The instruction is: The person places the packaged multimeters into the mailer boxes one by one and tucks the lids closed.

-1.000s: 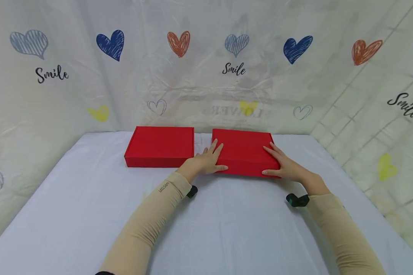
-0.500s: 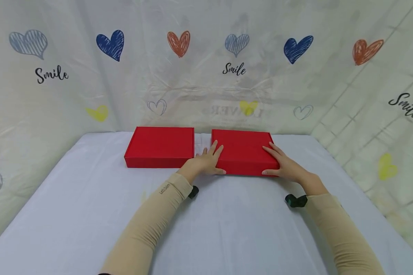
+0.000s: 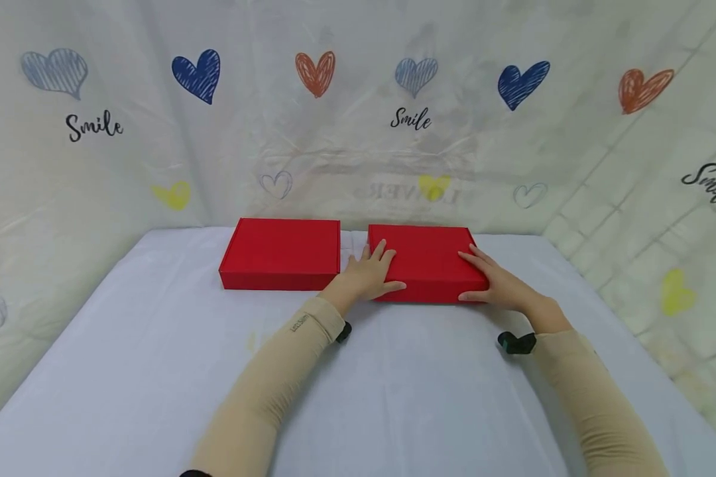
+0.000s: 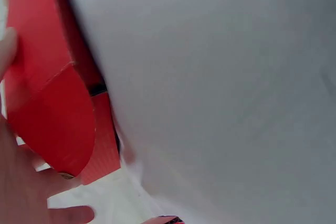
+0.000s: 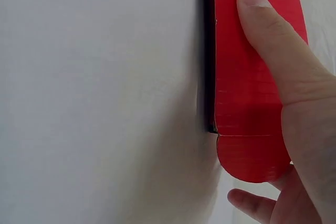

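Observation:
A shallow red cardboard box lies on the table toward the right, with both hands on it. My left hand grips its left end, fingers spread over the top and thumb at the front. At the right end, my right hand holds the corner, its thumb along the front panel and its fingers over the top. In the left wrist view a rounded lid flap sticks out beside the fingers. Another rounded flap projects below the thumb in the right wrist view. A dark gap runs along the lid's lower edge.
A second red box, with its lid down, lies to the left on the white-covered table. A pale cloth backdrop printed with hearts and words hangs right behind both boxes. A dark wrist camera sits beside the right sleeve.
The front of the right box's lid has come slightly higher and straighter in view. My left hand has shifted a little rightward, its thumb higher on the front. My right hand stays on its corner.

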A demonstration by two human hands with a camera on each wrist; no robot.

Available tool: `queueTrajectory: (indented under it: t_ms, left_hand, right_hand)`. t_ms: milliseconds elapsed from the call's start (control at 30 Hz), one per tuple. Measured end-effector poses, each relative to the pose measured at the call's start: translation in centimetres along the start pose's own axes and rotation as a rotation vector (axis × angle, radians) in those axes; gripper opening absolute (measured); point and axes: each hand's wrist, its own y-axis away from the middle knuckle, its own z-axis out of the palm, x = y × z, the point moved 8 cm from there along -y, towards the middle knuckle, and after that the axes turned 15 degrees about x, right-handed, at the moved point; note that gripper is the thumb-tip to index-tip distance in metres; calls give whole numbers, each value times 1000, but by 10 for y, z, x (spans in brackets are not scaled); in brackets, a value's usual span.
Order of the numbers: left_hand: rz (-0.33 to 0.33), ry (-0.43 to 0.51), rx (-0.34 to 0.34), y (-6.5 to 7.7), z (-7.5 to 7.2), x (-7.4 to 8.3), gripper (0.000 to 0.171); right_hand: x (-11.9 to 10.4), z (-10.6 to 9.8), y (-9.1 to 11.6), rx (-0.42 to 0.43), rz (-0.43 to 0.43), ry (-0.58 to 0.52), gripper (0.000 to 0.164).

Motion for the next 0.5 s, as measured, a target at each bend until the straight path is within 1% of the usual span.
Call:
queueTrajectory:
  t_ms: [133, 333, 433, 500]
  left_hand:
    - [-4, 31, -30, -2, 5, 2, 91]
    - [-63, 92, -103, 2, 6, 4, 96]
    - [-97, 101, -117, 3, 5, 4, 96]
    - [-116, 99, -122, 4, 4, 4, 97]
  right_hand:
    - [4, 0, 0, -10, 9, 18, 100]
    - [4, 0, -6, -30, -22, 93, 99]
    - [1, -1, -11, -22, -48, 122, 98]
    - [2, 0, -14, -21, -50, 131, 97]
